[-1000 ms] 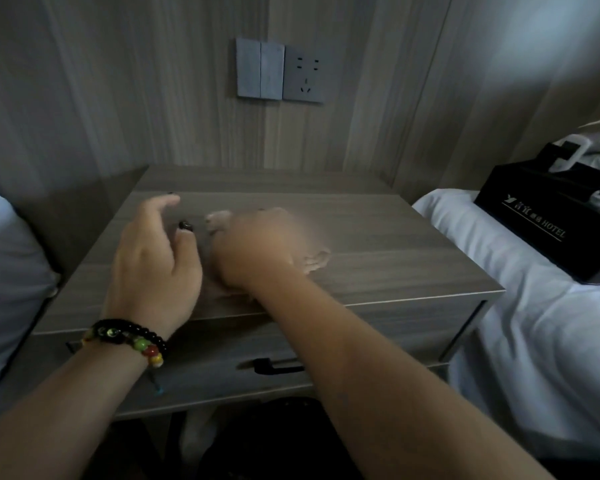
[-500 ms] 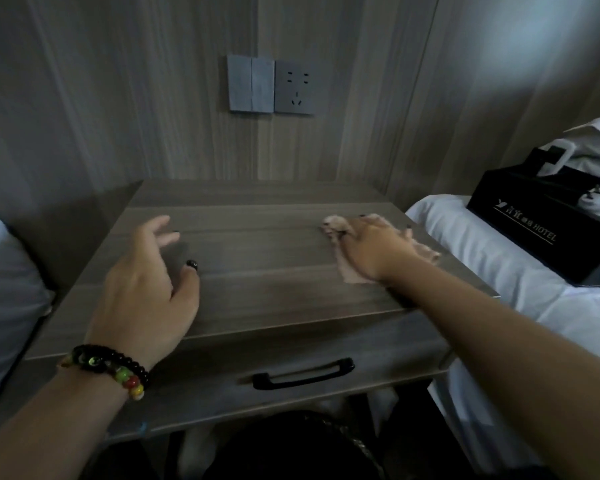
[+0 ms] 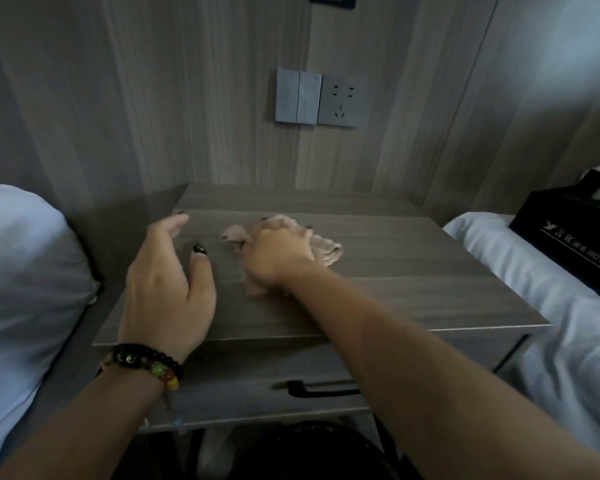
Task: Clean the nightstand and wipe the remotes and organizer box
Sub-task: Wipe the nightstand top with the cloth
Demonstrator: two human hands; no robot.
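Nightstand (image 3: 395,271): wiping of the top surface under way, judged unfinished. Cloth (image 3: 326,249) at centre of that surface, pressed down under right hand (image 3: 279,252), fingers seemingly curled into it. Left hand (image 3: 167,285) just left of cloth, fingers loosely spread, holding nothing. Organizer box (image 3: 565,233) on bed right of nightstand, apparently unwiped. Remotes not clearly seen.

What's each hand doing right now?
Left hand: open, holding nothing, over the nightstand.
Right hand: pressing a cloth on the nightstand; grip cannot be told.
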